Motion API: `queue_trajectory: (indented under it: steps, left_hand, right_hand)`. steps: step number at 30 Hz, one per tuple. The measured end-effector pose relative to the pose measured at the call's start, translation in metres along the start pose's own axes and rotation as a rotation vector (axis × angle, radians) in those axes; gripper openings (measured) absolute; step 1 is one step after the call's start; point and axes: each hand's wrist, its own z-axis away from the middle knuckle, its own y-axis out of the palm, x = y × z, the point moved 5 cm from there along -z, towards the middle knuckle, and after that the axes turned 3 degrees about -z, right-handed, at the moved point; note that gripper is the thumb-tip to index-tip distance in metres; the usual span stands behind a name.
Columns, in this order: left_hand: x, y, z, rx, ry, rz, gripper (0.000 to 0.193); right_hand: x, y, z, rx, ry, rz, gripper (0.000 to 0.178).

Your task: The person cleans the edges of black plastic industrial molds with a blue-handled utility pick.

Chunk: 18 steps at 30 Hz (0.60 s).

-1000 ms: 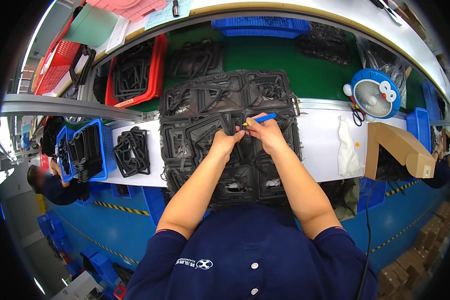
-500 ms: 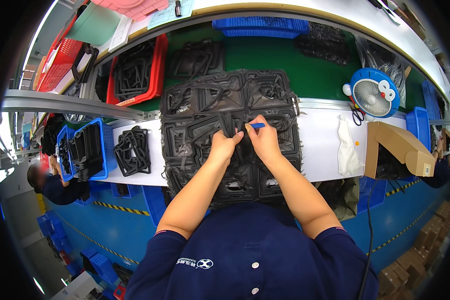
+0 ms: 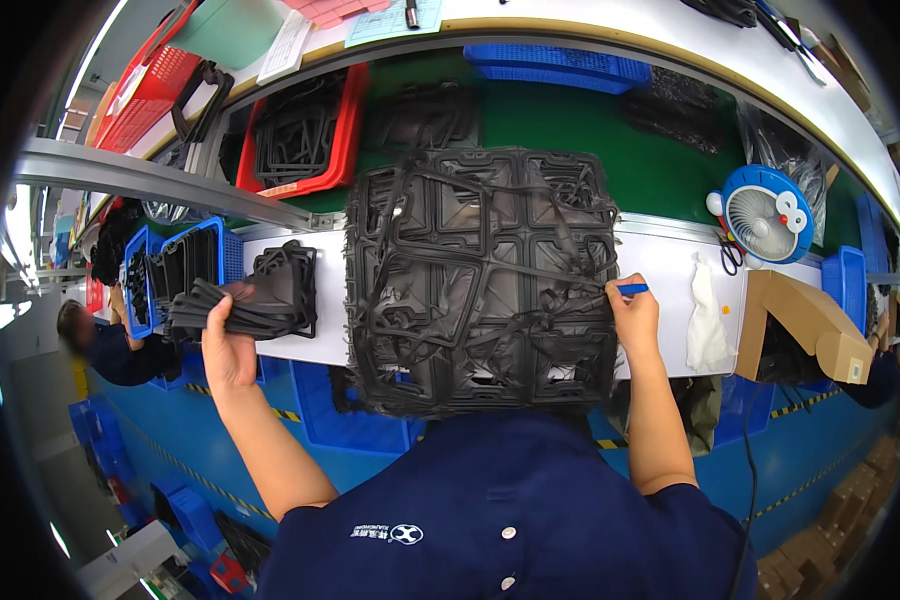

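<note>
My left hand [image 3: 230, 345] is off to the left, closed on a black plastic frame [image 3: 205, 308] beside the small pile of black frames [image 3: 300, 290] on the white table. My right hand [image 3: 636, 318] is closed around a small tool with a blue handle [image 3: 632, 289]; its working end cannot be made out. That hand is at the right edge of a big stack of black moulded sheets [image 3: 510, 245], which lies in front of me. Frame-shaped openings, loose frames and thin strips cover the stack's top.
Left stand a blue basket [image 3: 232, 255] of black frames and a red bin [image 3: 345, 150]. On the right are a blue fan [image 3: 760, 215], scissors [image 3: 732, 257], a white cloth [image 3: 707, 320] and a cardboard box [image 3: 810, 330]. Another person [image 3: 105, 345] works at far left.
My left hand has swung from the stack's middle out to the left with a black frame. My right hand has moved right to the stack's edge, keeping the blue-handled tool.
</note>
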Motion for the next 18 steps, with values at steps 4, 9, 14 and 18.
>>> queue_trajectory:
  steps: [4,9,14,18]
  left_hand:
    - [0.031,0.042,-0.002,0.088,-0.013,-0.292,0.016]
    - [0.057,0.11,-0.023,0.116,0.105,-0.442,0.028]
    - [0.043,0.164,-0.038,0.052,0.393,-1.056,0.029]
    - [0.057,0.186,-0.055,0.134,0.409,-1.136,0.028]
  right_hand:
    - [0.063,0.036,-0.011,0.085,-0.149,-0.458,0.016]
    - [0.081,0.158,-0.057,0.407,0.182,-0.854,0.019]
    - [0.075,0.21,-0.073,0.392,0.387,-0.787,0.021]
    - [0.076,0.23,-0.073,0.377,0.445,-0.838,0.019]
